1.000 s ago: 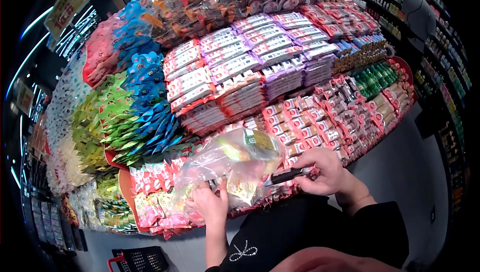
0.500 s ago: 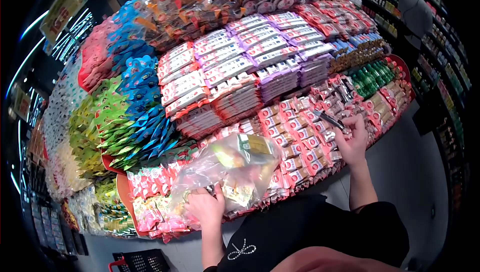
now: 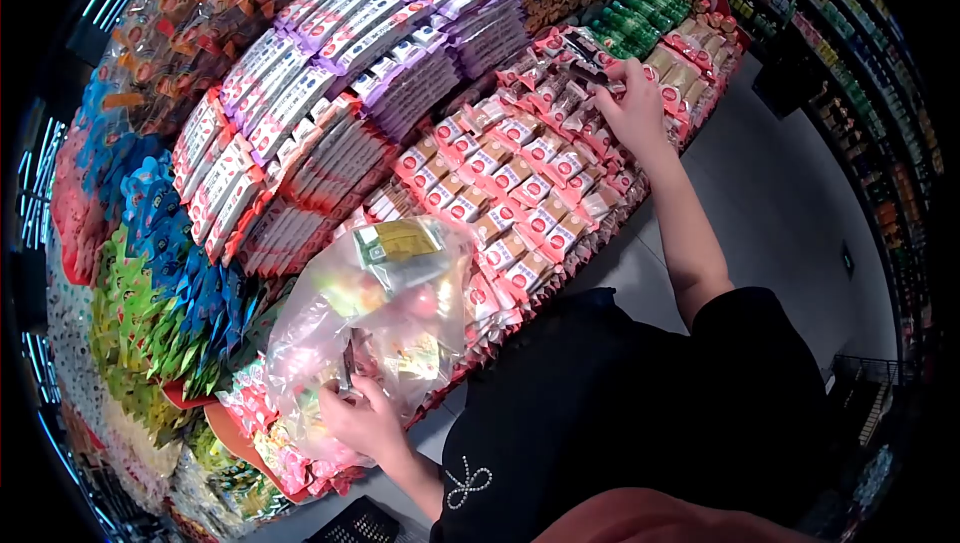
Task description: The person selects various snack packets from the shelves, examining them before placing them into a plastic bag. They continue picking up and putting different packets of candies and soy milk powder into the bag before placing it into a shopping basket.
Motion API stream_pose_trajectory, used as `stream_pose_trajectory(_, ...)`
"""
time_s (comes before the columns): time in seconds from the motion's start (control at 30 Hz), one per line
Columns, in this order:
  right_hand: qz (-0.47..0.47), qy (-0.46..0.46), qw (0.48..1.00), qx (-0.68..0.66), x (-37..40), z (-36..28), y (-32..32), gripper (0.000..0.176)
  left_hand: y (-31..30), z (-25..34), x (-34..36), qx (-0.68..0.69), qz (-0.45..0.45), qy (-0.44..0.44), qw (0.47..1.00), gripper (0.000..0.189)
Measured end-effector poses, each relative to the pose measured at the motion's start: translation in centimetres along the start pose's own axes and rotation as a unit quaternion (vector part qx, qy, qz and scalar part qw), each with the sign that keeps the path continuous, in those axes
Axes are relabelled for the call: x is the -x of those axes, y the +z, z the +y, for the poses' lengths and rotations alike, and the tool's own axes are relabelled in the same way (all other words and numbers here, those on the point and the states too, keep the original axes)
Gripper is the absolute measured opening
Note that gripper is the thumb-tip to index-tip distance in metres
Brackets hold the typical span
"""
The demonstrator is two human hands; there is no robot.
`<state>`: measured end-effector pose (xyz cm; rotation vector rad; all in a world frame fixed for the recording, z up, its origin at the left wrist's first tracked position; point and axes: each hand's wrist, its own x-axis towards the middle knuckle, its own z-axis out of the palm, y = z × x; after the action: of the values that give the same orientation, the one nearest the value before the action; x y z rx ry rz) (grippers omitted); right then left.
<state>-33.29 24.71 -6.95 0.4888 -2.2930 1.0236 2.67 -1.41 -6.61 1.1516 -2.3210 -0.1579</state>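
Observation:
My left hand [image 3: 365, 421] is closed on a clear plastic bag [image 3: 310, 318], which lies over the near-left packets. Inside the bag show a packet with a yellow-green label [image 3: 398, 241] and other colourful wrapped items, blurred by the plastic. A narrow dark piece [image 3: 347, 361] rises beside my left fingers; its kind is unclear. My right hand [image 3: 636, 113] reaches over the far right of the display, its fingers closed on a narrow dark packet [image 3: 588, 74]. Below and left of that hand lie rows of brown snacks in white-and-pink wrappers [image 3: 512, 175].
Stacked white-and-purple packets [image 3: 345, 43] rise behind the rows. Green packets [image 3: 640, 21] lie beyond my right hand. Blue packets [image 3: 165, 203] fill the left side. A shelf of goods [image 3: 860, 73] runs along the right, across the grey floor [image 3: 780, 203]. A black basket [image 3: 355, 523] stands at the bottom.
The view has swung right, shifting the display leftward. My right hand has reached farther out with the dark packet, close to the dark and green packets. My left hand still holds the bag.

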Motion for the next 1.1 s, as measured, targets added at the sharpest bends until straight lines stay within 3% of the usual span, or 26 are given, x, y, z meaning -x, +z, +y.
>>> stream_pose_trajectory(0.07, -0.008, -0.015, 1.0, 0.002, -1.4, 1.0, 0.0, 0.022, -0.2, 0.2, 0.0, 0.024, 0.075, 0.057, 0.995, 0.023)
stream_pose_trajectory(0.23, -0.041, -0.069, 0.997, 0.007, -3.6, 2.2, 0.7, 0.02, -1.3, 1.0, 0.5, 0.093, 0.032, 0.038, 0.994, 0.022)
stream_pose_trajectory(0.37, -0.035, -0.158, 0.984, 0.08, -4.4, 3.5, 1.7, 0.025, -2.0, 1.3, 0.9, 0.109, 0.069, 0.063, 0.99, 0.015)
stream_pose_trajectory(0.43, -0.039, -0.138, 0.986, 0.083, -4.4, 4.2, 2.1, 0.025, -2.2, 0.6, 1.2, 0.113, 0.076, 0.063, 0.989, 0.015)
stream_pose_trajectory(0.5, -0.044, -0.119, 0.988, 0.088, -4.2, 4.1, 2.1, 0.026, -2.1, -0.4, 1.5, 0.164, 0.135, 0.126, 0.969, 0.013)
stream_pose_trajectory(0.53, 0.011, -0.156, 0.982, 0.104, -4.0, 3.4, 1.8, 0.026, -2.2, -0.5, 1.6, 0.163, 0.133, 0.126, 0.969, 0.013)
stream_pose_trajectory(0.57, 0.067, -0.192, 0.972, 0.12, -3.5, 2.3, 1.3, 0.026, -2.4, -0.5, 1.8, 0.224, 0.168, 0.165, 0.946, 0.014)
stream_pose_trajectory(0.63, 0.038, -0.169, 0.983, 0.064, -1.9, -2.8, -1.8, 0.026, -3.0, 0.0, 2.3, 0.332, 0.212, 0.2, 0.897, 0.018)
stream_pose_trajectory(0.67, -0.032, -0.169, 0.984, -0.045, -0.7, -5.6, -3.6, 0.027, -3.2, -0.1, 2.7, 0.432, 0.189, 0.18, 0.863, 0.021)
stream_pose_trajectory(0.73, -0.2, -0.198, 0.929, -0.242, 2.4, -10.5, -6.8, 0.029, -3.9, 2.2, 3.0, 0.526, 0.193, 0.19, 0.806, 0.023)
stream_pose_trajectory(0.77, -0.329, -0.281, 0.842, -0.322, 3.1, -12.0, -7.5, 0.029, -4.1, 3.2, 2.9, 0.521, 0.196, 0.221, 0.801, 0.027)
stream_pose_trajectory(0.8, -0.404, -0.277, 0.725, -0.484, 4.9, -12.8, -6.7, 0.036, -4.1, 4.0, 2.8, 0.515, 0.2, 0.252, 0.795, 0.031)
stream_pose_trajectory(0.83, -0.492, -0.259, 0.666, -0.497, 5.8, -14.1, -6.4, 0.04, -3.5, 5.4, 2.8, 0.493, 0.248, 0.236, 0.8, 0.032)
stream_pose_trajectory(0.87, -0.574, -0.238, 0.598, -0.506, 6.5, -15.2, -5.9, 0.044, -3.8, 6.2, 2.4, 0.45, 0.192, 0.332, 0.806, 0.033)
stream_pose_trajectory(0.93, -0.632, -0.217, 0.584, -0.462, 7.6, -16.8, -4.4, 0.05, -4.5, 5.8, 1.0, 0.375, 0.018, 0.491, 0.786, 0.034)
stream_pose_trajectory(0.97, -0.595, -0.167, 0.601, -0.507, 8.3, -16.7, -3.9, 0.052, -4.8, 6.5, 0.7, 0.355, -0.048, 0.488, 0.796, 0.032)
stream_pose_trajectory(1.0, -0.583, -0.155, 0.586, -0.541, 8.0, -16.9, -3.7, 0.044, -4.7, 7.3, 0.4, 0.334, -0.113, 0.483, 0.802, 0.031)
stream_pose_trajectory(1.03, -0.58, -0.149, 0.59, -0.542, 8.7, -16.3, -3.1, 0.037, -3.3, 8.1, -0.2, 0.338, 0.003, 0.533, 0.775, 0.027)
stream_pose_trajectory(1.1, -0.581, -0.144, 0.589, -0.544, 9.4, -15.8, -2.6, 0.031, -3.2, 8.8, -0.8, 0.305, 0.014, 0.526, 0.794, 0.03)
